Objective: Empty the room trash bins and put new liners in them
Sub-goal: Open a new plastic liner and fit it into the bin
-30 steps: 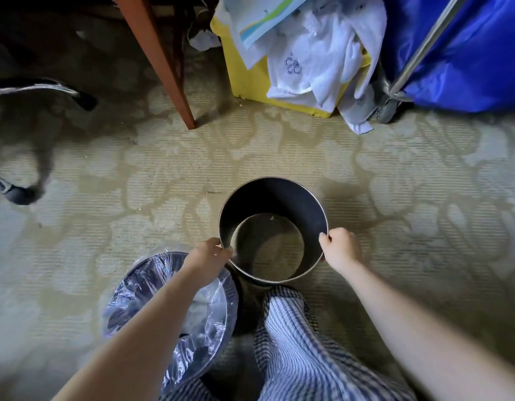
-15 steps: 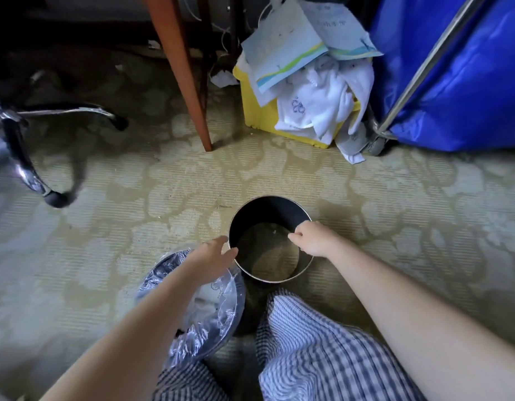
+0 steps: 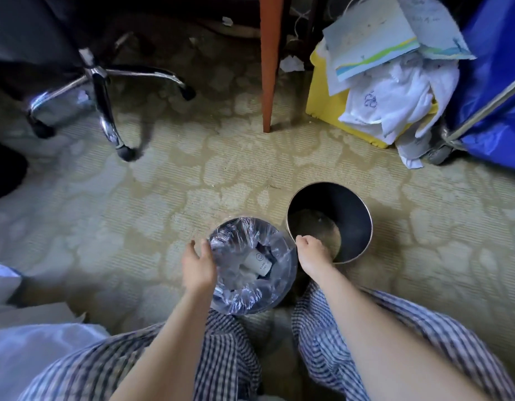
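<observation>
Two round bins stand side by side on the carpet in front of my knees. The lined bin (image 3: 252,296) wears a clear plastic liner (image 3: 236,235) and holds trash, including a small white tube (image 3: 257,263). To its right, the empty dark metal bin (image 3: 363,224) has no liner. My left hand (image 3: 197,264) rests with relaxed, spread fingers on the liner's left edge. My right hand (image 3: 308,254) sits where the two bins meet, fingers curled at the liner's right edge.
A chrome office chair base (image 3: 103,82) stands far left and a wooden table leg (image 3: 269,68) at centre back. A yellow box (image 3: 325,102) heaped with white cloths and papers sits beside a blue cart bag (image 3: 496,82). White sheeting (image 3: 24,348) lies near left.
My right hand left the empty bin's right rim and crossed to its left side. My left hand shifted from the empty bin's rim to the lined bin's left edge.
</observation>
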Demonstrator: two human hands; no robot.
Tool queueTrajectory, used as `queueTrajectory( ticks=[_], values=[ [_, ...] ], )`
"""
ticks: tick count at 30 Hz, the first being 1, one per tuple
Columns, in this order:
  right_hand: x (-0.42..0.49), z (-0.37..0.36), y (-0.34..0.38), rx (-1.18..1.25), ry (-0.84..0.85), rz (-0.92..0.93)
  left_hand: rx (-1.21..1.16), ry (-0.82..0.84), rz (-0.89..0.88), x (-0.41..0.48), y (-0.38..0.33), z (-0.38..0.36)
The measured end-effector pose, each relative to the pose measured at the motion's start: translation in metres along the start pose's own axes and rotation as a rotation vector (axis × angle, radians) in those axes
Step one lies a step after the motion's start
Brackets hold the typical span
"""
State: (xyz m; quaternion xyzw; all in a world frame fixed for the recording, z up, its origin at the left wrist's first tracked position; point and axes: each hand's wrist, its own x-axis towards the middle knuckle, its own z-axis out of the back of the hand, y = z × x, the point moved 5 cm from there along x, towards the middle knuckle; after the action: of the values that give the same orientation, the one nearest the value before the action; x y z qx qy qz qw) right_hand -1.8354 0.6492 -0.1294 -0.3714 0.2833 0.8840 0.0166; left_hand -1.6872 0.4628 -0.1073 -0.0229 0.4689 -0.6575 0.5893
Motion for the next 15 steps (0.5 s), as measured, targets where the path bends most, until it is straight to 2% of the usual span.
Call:
queueTrajectory(
  ticks=[3,5,9,12,15],
  values=[
    [0.001,-0.024,-0.031,0.186,-0.102,-0.166,-0.089,-0.106,0.163,0.016,0.047,0.002],
    [0.003,-0.040,-0.055,0.303,-0.111,-0.287,-0.145,-0.120,0.249,0.025,0.065,-0.003],
    [0.022,-0.067,-0.087,0.535,-0.024,-0.470,-0.226,-0.105,0.410,0.043,0.085,-0.020],
    [0.030,-0.081,-0.093,0.701,0.093,-0.547,-0.430,-0.081,0.626,0.053,0.106,-0.033],
    [0.034,-0.096,-0.093,0.812,0.206,-0.577,-0.646,0.011,0.721,0.070,0.125,-0.051]
  ],
)
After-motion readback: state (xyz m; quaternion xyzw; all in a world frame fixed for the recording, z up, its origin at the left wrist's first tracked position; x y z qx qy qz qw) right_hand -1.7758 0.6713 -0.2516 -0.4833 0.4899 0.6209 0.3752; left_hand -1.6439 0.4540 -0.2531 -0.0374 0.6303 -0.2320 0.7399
